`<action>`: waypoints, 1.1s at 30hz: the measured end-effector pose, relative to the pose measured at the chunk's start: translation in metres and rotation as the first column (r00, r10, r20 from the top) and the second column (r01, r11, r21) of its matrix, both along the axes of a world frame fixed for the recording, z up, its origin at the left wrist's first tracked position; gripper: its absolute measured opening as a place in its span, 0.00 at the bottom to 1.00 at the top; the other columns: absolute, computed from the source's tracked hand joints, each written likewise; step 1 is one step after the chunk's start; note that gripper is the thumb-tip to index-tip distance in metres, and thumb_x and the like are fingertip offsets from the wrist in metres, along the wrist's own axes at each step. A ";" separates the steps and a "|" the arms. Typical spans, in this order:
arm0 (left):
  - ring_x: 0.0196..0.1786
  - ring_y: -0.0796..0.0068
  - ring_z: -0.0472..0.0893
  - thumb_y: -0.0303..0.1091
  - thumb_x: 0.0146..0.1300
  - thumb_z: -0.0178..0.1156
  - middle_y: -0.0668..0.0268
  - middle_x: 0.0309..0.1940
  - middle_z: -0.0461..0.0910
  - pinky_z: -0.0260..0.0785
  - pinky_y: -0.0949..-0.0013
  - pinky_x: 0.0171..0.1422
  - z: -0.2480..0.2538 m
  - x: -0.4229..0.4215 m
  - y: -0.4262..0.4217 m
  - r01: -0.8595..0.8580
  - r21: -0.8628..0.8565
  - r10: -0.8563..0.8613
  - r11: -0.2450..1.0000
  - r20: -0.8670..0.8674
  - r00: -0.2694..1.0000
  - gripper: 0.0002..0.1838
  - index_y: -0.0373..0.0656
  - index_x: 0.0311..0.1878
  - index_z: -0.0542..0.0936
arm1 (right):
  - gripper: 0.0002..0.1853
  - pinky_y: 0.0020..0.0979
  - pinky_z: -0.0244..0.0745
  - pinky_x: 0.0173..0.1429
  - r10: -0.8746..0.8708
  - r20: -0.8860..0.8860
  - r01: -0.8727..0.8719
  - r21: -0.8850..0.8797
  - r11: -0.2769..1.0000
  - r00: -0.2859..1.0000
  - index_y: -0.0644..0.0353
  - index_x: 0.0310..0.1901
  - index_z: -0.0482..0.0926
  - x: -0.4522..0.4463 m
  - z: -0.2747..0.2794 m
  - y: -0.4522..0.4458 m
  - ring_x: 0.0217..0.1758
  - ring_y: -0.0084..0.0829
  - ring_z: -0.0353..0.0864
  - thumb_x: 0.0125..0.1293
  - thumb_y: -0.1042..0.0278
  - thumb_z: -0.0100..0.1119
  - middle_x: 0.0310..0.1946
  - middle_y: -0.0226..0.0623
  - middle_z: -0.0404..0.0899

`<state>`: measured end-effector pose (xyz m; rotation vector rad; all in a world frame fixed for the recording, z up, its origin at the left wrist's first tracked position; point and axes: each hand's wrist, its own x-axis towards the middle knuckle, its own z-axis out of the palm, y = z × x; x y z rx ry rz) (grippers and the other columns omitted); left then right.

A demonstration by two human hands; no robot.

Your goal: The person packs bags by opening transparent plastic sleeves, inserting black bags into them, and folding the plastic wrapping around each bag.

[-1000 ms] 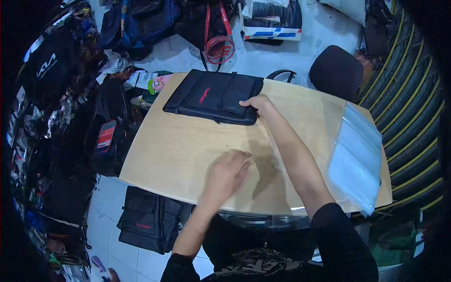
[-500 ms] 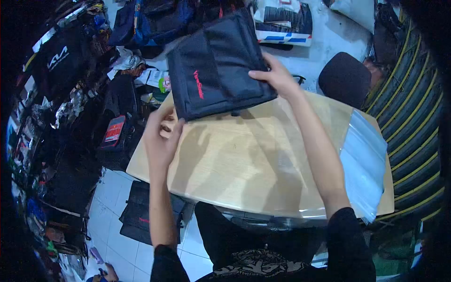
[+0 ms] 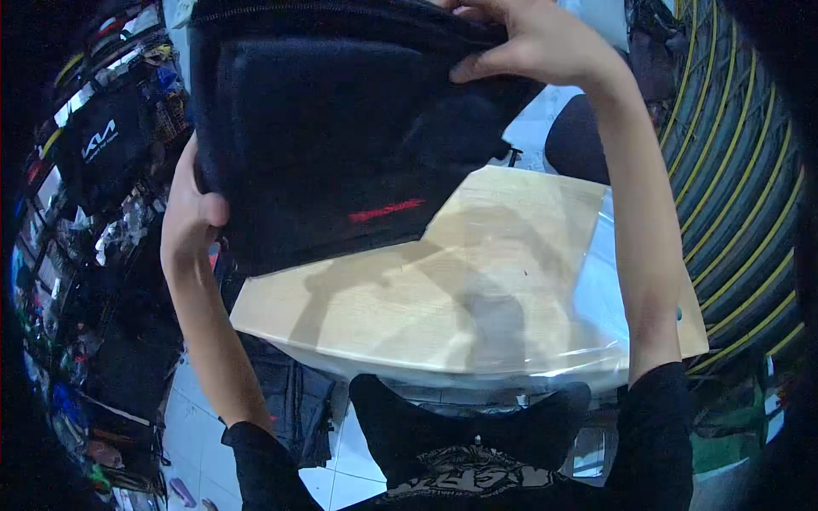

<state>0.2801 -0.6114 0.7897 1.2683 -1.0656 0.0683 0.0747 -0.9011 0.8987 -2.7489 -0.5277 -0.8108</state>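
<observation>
A black fabric bag (image 3: 315, 145) with a stitched panel and small red lettering is held up over the wooden table, close to the camera. A zipper runs along its upper edge. At the bag's left side, my left hand (image 3: 194, 209) grips the edge, thumb in front and the other fingers hidden behind. My right hand (image 3: 537, 43) is closed on the upper right edge, its thumb pressing the front. The bag's lower edge tilts up toward the right and hides the back of the table (image 3: 409, 298).
Clear plastic sheeting (image 3: 596, 294) lies on the table's right side. A dark chair back (image 3: 575, 140) stands behind it. Stacked black hoops with yellow stripes (image 3: 733, 187) rise at the right. Another black bag (image 3: 294, 400) lies on the tiled floor; cluttered goods (image 3: 111, 204) fill the left.
The bag has come up and nearer to the camera and has turned, its lettering now at lower right. My left hand has moved up and left and taken hold of its side.
</observation>
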 end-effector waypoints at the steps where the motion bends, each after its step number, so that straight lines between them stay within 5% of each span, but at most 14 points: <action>1: 0.52 0.65 0.79 0.50 0.30 0.83 0.53 0.51 0.79 0.69 0.65 0.61 0.005 -0.022 -0.007 -0.023 -0.020 0.024 1.000 0.022 0.999 0.57 0.30 0.64 0.67 | 0.29 0.35 0.72 0.56 -0.085 -0.005 0.085 -0.053 0.995 0.996 0.64 0.52 0.71 -0.008 0.006 0.011 0.52 0.38 0.80 0.50 0.67 0.74 0.44 0.47 0.80; 5: 0.37 0.71 0.84 0.35 0.49 0.76 0.57 0.39 0.84 0.76 0.68 0.47 0.011 -0.076 -0.028 -0.155 0.021 0.154 0.988 0.031 0.988 0.25 0.31 0.47 0.80 | 0.29 0.35 0.72 0.58 -0.208 -0.057 0.201 -0.109 0.973 0.976 0.63 0.51 0.73 -0.033 0.024 0.034 0.51 0.37 0.80 0.47 0.66 0.74 0.44 0.47 0.81; 10: 0.38 0.70 0.84 0.28 0.52 0.72 0.58 0.40 0.84 0.76 0.68 0.47 0.005 -0.067 -0.031 -0.061 -0.148 0.051 0.987 -0.068 0.996 0.20 0.32 0.48 0.80 | 0.29 0.33 0.73 0.56 -0.117 0.254 0.087 0.126 0.988 0.960 0.68 0.54 0.73 -0.067 0.021 0.030 0.50 0.32 0.80 0.54 0.63 0.73 0.46 0.42 0.81; 11: 0.38 0.70 0.83 0.28 0.53 0.71 0.58 0.40 0.84 0.76 0.68 0.47 0.004 -0.064 -0.030 -0.029 -0.192 0.012 0.981 -0.085 0.996 0.20 0.32 0.48 0.80 | 0.48 0.34 0.62 0.71 -0.232 0.441 0.231 0.056 0.971 0.867 0.58 0.67 0.66 -0.067 0.013 -0.028 0.65 0.35 0.71 0.44 0.53 0.79 0.60 0.40 0.74; 14: 0.40 0.70 0.83 0.26 0.53 0.70 0.59 0.42 0.83 0.76 0.68 0.49 0.001 -0.063 -0.029 0.017 -0.313 -0.062 0.950 -0.136 0.989 0.20 0.32 0.49 0.79 | 0.53 0.37 0.64 0.69 0.109 0.321 -0.258 0.469 0.845 0.941 0.56 0.73 0.54 -0.075 -0.032 -0.033 0.72 0.39 0.63 0.47 0.63 0.76 0.68 0.45 0.64; 15: 0.41 0.69 0.83 0.26 0.53 0.70 0.59 0.42 0.83 0.76 0.67 0.49 0.000 -0.061 -0.031 0.028 -0.334 -0.071 0.942 -0.118 0.990 0.20 0.32 0.50 0.79 | 0.60 0.37 0.61 0.72 0.114 0.279 -0.221 0.390 0.894 0.954 0.58 0.76 0.44 -0.066 -0.045 -0.037 0.73 0.41 0.61 0.45 0.65 0.76 0.71 0.47 0.57; 18: 0.42 0.69 0.83 0.27 0.53 0.71 0.59 0.43 0.83 0.75 0.67 0.50 -0.004 -0.061 -0.044 0.038 -0.309 -0.074 0.950 -0.105 0.992 0.21 0.32 0.50 0.79 | 0.52 0.34 0.61 0.70 0.117 0.282 -0.284 0.679 0.676 0.952 0.64 0.71 0.56 -0.063 -0.066 -0.005 0.67 0.33 0.68 0.46 0.69 0.78 0.64 0.44 0.69; 20: 0.42 0.68 0.83 0.28 0.53 0.71 0.59 0.43 0.83 0.75 0.67 0.50 0.001 -0.065 -0.050 -0.021 -0.254 -0.009 0.967 -0.114 0.993 0.21 0.32 0.50 0.79 | 0.32 0.30 0.71 0.62 0.025 0.303 -0.220 0.630 0.745 0.953 0.65 0.63 0.69 -0.061 -0.072 -0.013 0.53 0.28 0.78 0.57 0.71 0.69 0.54 0.37 0.77; 22: 0.41 0.70 0.83 0.29 0.53 0.72 0.59 0.42 0.84 0.74 0.68 0.51 0.002 -0.077 -0.061 -0.161 -0.252 0.138 0.954 -0.109 0.984 0.21 0.31 0.49 0.80 | 0.38 0.30 0.70 0.62 -0.007 0.224 -0.172 0.768 0.617 0.975 0.67 0.63 0.68 -0.071 -0.070 -0.002 0.53 0.30 0.78 0.55 0.58 0.74 0.54 0.38 0.77; 23: 0.40 0.72 0.83 0.30 0.54 0.71 0.60 0.40 0.85 0.74 0.70 0.50 0.005 -0.084 -0.066 -0.176 -0.294 0.173 0.939 -0.038 0.984 0.20 0.30 0.48 0.80 | 0.27 0.31 0.75 0.53 0.042 0.194 -0.189 0.846 0.498 0.980 0.71 0.52 0.75 -0.076 -0.065 0.010 0.48 0.29 0.80 0.58 0.61 0.71 0.46 0.39 0.81; 26: 0.38 0.74 0.83 0.31 0.55 0.71 0.59 0.39 0.85 0.72 0.72 0.50 0.002 -0.096 -0.097 -0.286 -0.484 0.406 0.827 0.163 0.899 0.18 0.28 0.45 0.82 | 0.23 0.31 0.76 0.51 -0.179 0.375 -0.088 0.595 0.799 0.910 0.71 0.49 0.77 -0.083 -0.061 0.045 0.44 0.27 0.81 0.60 0.61 0.70 0.42 0.37 0.82; 27: 0.38 0.74 0.83 0.31 0.55 0.71 0.59 0.40 0.85 0.72 0.72 0.51 0.000 -0.105 -0.107 -0.317 -0.557 0.502 0.768 0.215 0.838 0.17 0.28 0.44 0.82 | 0.21 0.33 0.78 0.47 -0.150 0.479 -0.180 0.574 0.799 0.865 0.71 0.47 0.79 -0.088 -0.062 0.053 0.41 0.33 0.84 0.58 0.62 0.70 0.39 0.42 0.84; 30: 0.38 0.72 0.82 0.33 0.56 0.71 0.58 0.39 0.86 0.72 0.70 0.50 -0.004 -0.139 -0.125 -0.464 -0.555 0.596 0.690 0.073 0.800 0.17 0.27 0.41 0.82 | 0.21 0.35 0.78 0.45 -0.425 0.676 0.133 0.440 0.888 0.602 0.71 0.45 0.79 -0.085 -0.061 0.065 0.39 0.43 0.86 0.56 0.64 0.70 0.38 0.51 0.84; 33: 0.36 0.69 0.82 0.38 0.58 0.70 0.56 0.37 0.85 0.73 0.65 0.45 0.004 -0.188 -0.145 -0.546 -0.496 0.690 0.675 0.160 0.706 0.19 0.28 0.40 0.80 | 0.19 0.43 0.77 0.44 -0.618 0.664 0.355 0.507 0.786 0.421 0.71 0.44 0.76 -0.067 -0.071 0.074 0.40 0.57 0.82 0.56 0.65 0.68 0.37 0.60 0.81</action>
